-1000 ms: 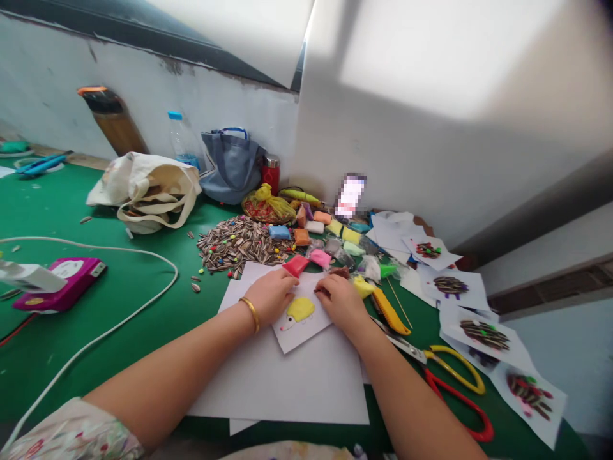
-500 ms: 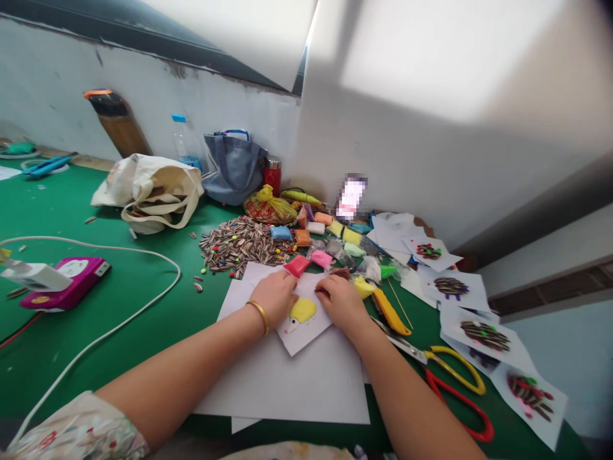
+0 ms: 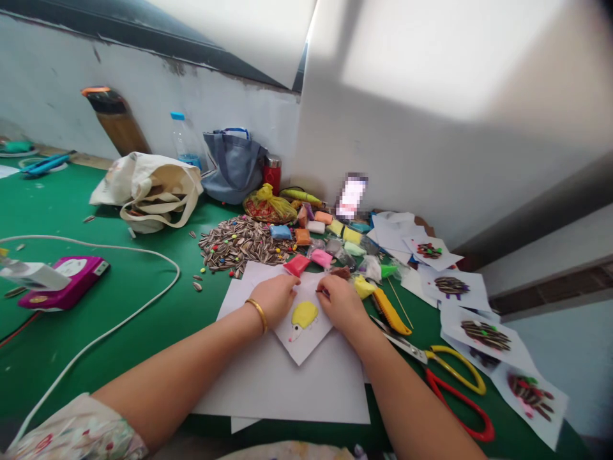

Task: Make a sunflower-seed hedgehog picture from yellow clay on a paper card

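Note:
A small white paper card (image 3: 299, 348) bears a hedgehog (image 3: 304, 315) with a yellow body, a dark eye and a pink nose. It lies with one corner toward me on larger white sheets (image 3: 287, 396). My left hand (image 3: 274, 300), with a gold bangle at the wrist, is closed at the card's left edge, fingertips partly hidden. On the card's right side, my right hand (image 3: 341, 301) is closed in a pinch, a tiny dark bit showing at its fingertips. Just beyond the fingers lie a red clay packet (image 3: 297, 264) and a brown one (image 3: 341, 273).
Sunflower seeds (image 3: 239, 246) are heaped behind the sheets, beside several coloured clay packets (image 3: 320, 257). On the right lie a yellow cutter (image 3: 390, 311), scissors (image 3: 421, 354) and seed-covered hedgehog pictures (image 3: 483, 335). A white cable (image 3: 129, 313) curves across the left; bags (image 3: 234, 166) stand behind.
The hedgehog card has turned a little and slid slightly toward me and to the right. Both hands stay at its sides, nearly in the same place.

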The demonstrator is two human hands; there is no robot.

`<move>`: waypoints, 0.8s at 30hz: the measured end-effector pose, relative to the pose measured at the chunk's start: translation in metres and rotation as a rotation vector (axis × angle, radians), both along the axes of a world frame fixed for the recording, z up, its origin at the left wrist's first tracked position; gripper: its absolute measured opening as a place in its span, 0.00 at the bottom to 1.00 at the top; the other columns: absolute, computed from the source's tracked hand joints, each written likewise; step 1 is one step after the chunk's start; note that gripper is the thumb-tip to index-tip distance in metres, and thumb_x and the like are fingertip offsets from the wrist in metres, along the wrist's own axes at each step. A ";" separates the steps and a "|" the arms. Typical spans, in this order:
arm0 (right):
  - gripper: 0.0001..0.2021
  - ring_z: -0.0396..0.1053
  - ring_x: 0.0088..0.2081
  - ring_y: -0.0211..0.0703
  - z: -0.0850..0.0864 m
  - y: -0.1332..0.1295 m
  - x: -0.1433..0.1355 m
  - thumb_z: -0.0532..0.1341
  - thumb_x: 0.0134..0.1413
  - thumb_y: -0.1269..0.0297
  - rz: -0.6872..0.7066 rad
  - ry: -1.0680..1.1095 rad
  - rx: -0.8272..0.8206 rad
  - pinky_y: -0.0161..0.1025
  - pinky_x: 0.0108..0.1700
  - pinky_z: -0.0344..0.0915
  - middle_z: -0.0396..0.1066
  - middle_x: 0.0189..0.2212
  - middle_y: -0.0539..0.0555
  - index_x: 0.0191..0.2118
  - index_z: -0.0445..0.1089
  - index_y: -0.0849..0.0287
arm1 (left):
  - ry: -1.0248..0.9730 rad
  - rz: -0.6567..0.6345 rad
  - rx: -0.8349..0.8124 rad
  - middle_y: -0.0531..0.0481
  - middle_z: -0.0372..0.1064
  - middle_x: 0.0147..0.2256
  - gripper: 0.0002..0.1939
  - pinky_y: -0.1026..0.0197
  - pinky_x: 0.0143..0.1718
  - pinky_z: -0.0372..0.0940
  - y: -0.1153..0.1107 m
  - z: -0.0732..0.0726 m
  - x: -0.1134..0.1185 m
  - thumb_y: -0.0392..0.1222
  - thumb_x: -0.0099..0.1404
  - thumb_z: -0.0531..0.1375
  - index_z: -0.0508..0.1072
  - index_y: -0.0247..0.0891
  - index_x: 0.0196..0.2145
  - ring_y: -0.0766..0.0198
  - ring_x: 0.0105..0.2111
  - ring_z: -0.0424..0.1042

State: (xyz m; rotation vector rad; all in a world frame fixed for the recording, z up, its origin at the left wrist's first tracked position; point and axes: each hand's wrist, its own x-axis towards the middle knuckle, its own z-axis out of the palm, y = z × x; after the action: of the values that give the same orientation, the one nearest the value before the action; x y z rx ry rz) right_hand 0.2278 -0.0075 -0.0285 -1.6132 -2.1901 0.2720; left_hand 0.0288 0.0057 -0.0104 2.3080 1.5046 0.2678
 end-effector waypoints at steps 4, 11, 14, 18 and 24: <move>0.03 0.65 0.36 0.43 -0.001 -0.001 -0.005 0.60 0.53 0.73 0.032 0.073 -0.010 0.37 0.39 0.59 0.70 0.32 0.52 0.32 0.69 0.58 | -0.001 -0.008 -0.017 0.47 0.75 0.46 0.15 0.57 0.46 0.65 0.001 0.000 0.000 0.40 0.65 0.53 0.74 0.41 0.47 0.55 0.46 0.73; 0.05 0.66 0.37 0.43 -0.001 -0.005 -0.014 0.59 0.53 0.75 0.117 0.196 0.040 0.38 0.40 0.61 0.71 0.33 0.52 0.34 0.70 0.58 | -0.063 -0.019 -0.038 0.50 0.76 0.39 0.16 0.61 0.40 0.64 -0.003 0.000 0.001 0.40 0.62 0.56 0.73 0.43 0.48 0.59 0.40 0.74; 0.07 0.67 0.39 0.44 0.002 -0.004 -0.011 0.59 0.54 0.74 0.106 0.227 0.101 0.39 0.43 0.61 0.72 0.35 0.53 0.38 0.70 0.58 | -0.119 0.007 -0.026 0.52 0.75 0.35 0.18 0.63 0.36 0.63 -0.004 0.001 0.001 0.37 0.62 0.55 0.69 0.44 0.50 0.61 0.36 0.74; 0.04 0.67 0.41 0.46 0.005 -0.003 -0.008 0.61 0.57 0.70 0.120 0.203 0.163 0.42 0.47 0.61 0.73 0.36 0.54 0.38 0.72 0.58 | -0.086 0.072 0.071 0.50 0.74 0.38 0.14 0.62 0.38 0.62 -0.002 0.002 0.000 0.38 0.64 0.54 0.68 0.42 0.48 0.61 0.37 0.73; 0.07 0.67 0.43 0.46 -0.001 0.002 -0.017 0.60 0.59 0.71 0.130 0.113 0.147 0.40 0.48 0.62 0.73 0.38 0.54 0.40 0.74 0.57 | -0.011 0.012 0.157 0.47 0.73 0.41 0.11 0.60 0.42 0.62 0.002 -0.002 0.000 0.37 0.66 0.51 0.72 0.41 0.42 0.59 0.41 0.71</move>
State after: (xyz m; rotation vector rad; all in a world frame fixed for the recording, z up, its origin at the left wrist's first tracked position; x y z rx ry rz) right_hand 0.2107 -0.0051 -0.0297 -1.3472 -2.1781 0.2275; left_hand 0.0291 0.0080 -0.0129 2.4137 1.5428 0.4150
